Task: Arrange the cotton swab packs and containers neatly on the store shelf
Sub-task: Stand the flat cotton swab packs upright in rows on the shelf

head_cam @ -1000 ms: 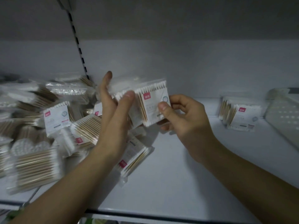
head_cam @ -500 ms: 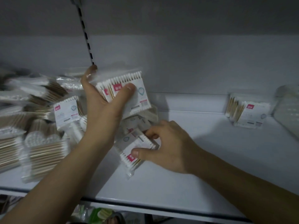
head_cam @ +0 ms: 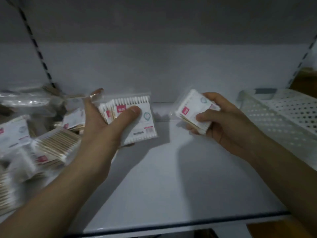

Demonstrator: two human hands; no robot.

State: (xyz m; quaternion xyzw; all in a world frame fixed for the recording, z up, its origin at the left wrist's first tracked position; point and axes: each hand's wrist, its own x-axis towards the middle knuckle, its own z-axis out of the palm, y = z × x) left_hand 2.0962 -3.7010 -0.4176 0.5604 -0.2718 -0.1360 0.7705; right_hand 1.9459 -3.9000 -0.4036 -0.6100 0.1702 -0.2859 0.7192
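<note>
The white store shelf (head_cam: 163, 186) is the largest thing here. Its bare surface shows in the gap between the two hands, and from beneath them toward the person as far as the dark strip along its front edge (head_cam: 171, 225). Beyond the hands the pale back panel (head_cam: 154, 66) rises from the shelf's rear edge, and a slotted upright (head_cam: 37, 54) runs up it above the left hand. A loose pile of cotton swab packs (head_cam: 51, 145) fills the shelf to the outside of the left hand. The packs lie at mixed angles and overlap, and the nearest ones reach the left wrist. To the outside of the right hand sits a white perforated basket (head_cam: 283, 121). Its near rim is just beside the right wrist but appears not to touch it. The left hand (head_cam: 103, 133) grips a stack of packs (head_cam: 137, 121) held upright above the shelf, with the thumb pressed across the printed face and the fingers wrapped behind. The stack's right edge faces the gap between the hands. The right hand (head_cam: 229, 127) holds a smaller bundle of packs (head_cam: 192, 110), tilted with its label upward. Its thumb lies on top and its fingers are curled underneath. The bundle is raised off the shelf and is apart from the stack in the left hand. The lower edge of each bundle throws a shadow on the shelf below it.
</note>
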